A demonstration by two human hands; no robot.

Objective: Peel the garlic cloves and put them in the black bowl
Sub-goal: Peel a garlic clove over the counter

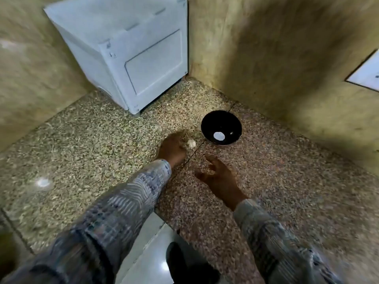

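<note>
Stone tabletop (pixel 82 150), speckled brown and grey, set into a corner formed by 2 yellowish walls (pixel 266 58); view from above. At far left, 1 small bright spot (pixel 42 182) of reflected light lies on the surface. A white appliance (pixel 133 58) — box-shaped, with a recessed panel on its near face — stands at the back left, against the corner. The left sleeve (pixel 127 201), patterned in blue and grey, runs from the lower left edge to the left hand (pixel 172 148), which is lowered to the tabletop near the centre. 1 pale garlic bulb (pixel 191 143) lies on the tabletop at this hand's fingertips. Motion blur hides the fingers, so whether the grip is closed on the bulb cannot be told. The black bowl (pixel 221 127) stands upright on the tabletop near the corner, just right of the bulb and apart from it. Inside it is 1 pale oval (pixel 219 136), either a peeled clove or a glint — which one cannot be told. The right hand (pixel 217 177) is held over the tabletop nearer the viewer, its grip apart, with fingers spread and holding nothing. The right sleeve (pixel 266 232) leaves the frame at lower right. On the right wall, a white panel (pixel 367 72) is cut by the frame edge.
</note>
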